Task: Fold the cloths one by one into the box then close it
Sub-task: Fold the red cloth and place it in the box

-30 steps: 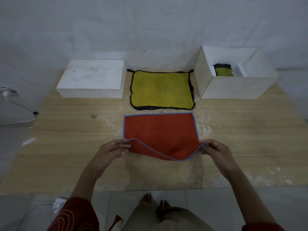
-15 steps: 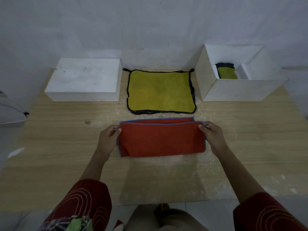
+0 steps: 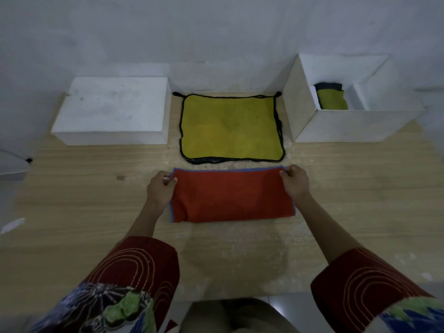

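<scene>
Filling the lower frame: pale wooden desk (image 3: pixel 360 188). Upper right, open white box (image 3: pixel 348 126); upper left, white rectangular block (image 3: pixel 113 111). Between them, spread flat, yellow cloth with black edging (image 3: pixel 230 127). At centre, folded in half, red cloth with blue edging (image 3: pixel 231 195). Pinching its far corners with curled fingers (image 3: pixel 168 182): left hand (image 3: pixel 159 189), right hand (image 3: pixel 295 181). Inside the box, small folded yellow-and-black cloth (image 3: pixel 332 99).

Red cloth (image 3: pixel 230 195): fine-weave fabric, matt, blue stitched hem.
Yellow cloth (image 3: pixel 230 126) behind red cloth: thicker, fuzzy pile, black bound edge.
Table (image 3: pixel 84 188) under red cloth: pale wood grain, matt, whitish scuffed patches.
Box (image 3: pixel 348 126) behind-right of red cloth: white board, smooth, matt.
Lid (image 3: pixel 113 109) behind-left of red cloth: same white, faintly smudged.
</scene>
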